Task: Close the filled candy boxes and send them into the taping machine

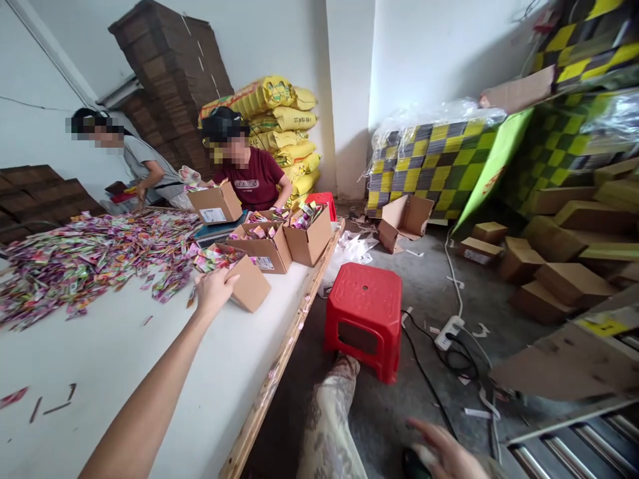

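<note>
My left hand (214,291) reaches across the white table (164,372) and is closed on the near side of a small cardboard box (251,285). The box leans at a tilt, with colourful packets (218,257) at its opening. My right hand (446,454) hangs low over the floor at the bottom edge, slightly blurred, its fingers stretched out with nothing seen in them. Beside it is a dark rounded object (414,464) that I cannot make out. Two filled boxes, one carton (264,247) and another carton (309,233), stand just beyond the tilted one.
A packet heap (100,259) covers the table's left. Across it, one person in maroon (257,176) sits behind a box (215,203); another in grey (150,163) leans over. A red stool (367,299), power strip (449,332), cables, cartons (574,283) and roller conveyor (574,452) are right.
</note>
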### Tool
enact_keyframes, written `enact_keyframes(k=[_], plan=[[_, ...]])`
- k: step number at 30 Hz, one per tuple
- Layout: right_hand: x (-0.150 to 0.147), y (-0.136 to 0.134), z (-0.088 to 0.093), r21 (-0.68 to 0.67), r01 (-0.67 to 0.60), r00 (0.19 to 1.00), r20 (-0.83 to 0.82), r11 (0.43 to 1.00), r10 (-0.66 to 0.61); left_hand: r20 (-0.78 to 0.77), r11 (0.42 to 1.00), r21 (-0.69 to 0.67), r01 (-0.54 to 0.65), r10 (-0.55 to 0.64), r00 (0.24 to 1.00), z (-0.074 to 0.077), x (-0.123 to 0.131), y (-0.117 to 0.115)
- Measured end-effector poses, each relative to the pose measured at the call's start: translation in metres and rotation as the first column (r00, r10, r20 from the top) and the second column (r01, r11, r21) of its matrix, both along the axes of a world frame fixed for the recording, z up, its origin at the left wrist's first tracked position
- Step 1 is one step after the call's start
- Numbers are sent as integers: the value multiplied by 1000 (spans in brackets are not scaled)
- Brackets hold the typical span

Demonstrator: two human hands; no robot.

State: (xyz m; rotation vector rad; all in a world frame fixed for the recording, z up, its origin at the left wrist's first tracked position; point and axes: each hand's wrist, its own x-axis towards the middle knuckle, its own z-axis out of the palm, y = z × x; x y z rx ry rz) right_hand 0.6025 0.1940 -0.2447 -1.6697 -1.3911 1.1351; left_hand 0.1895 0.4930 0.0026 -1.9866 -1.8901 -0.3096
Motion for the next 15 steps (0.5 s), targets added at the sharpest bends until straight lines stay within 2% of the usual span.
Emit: enact_keyframes(k=[2,4,6,8,10,11,12,13,15], plan=[[-63,25,17,-40,-61,969,-244,997,50,24,994,33,102,-103,994,12,0,-39],[-128,47,41,-59,-132,838,-540,989,80,78,975,78,210,-216,973,26,8,-84],[-181,62,67,-178,-173,607,-794,969,-37,148,949,111,295,-309,939,38,24,-130],[-214,69,90,-209,-225,268,-952,952,-146,197,924,122,362,-380,904,44,49,-172],[-224,68,101,-207,-230,-31,-975,951,-219,177,888,123,443,-459,871,43,79,-208],[-221,64,102,-205,-219,-123,-964,954,-236,151,861,124,494,-508,848,39,95,-223],[-213,60,99,-199,-205,-175,-956,958,-236,130,825,127,551,-565,815,33,112,-237],[-200,53,93,-190,-183,-194,-955,965,-225,124,779,127,614,-627,769,26,129,-248],[-164,32,75,-186,-88,-158,-967,979,-198,161,659,96,746,-750,642,9,168,-268]])
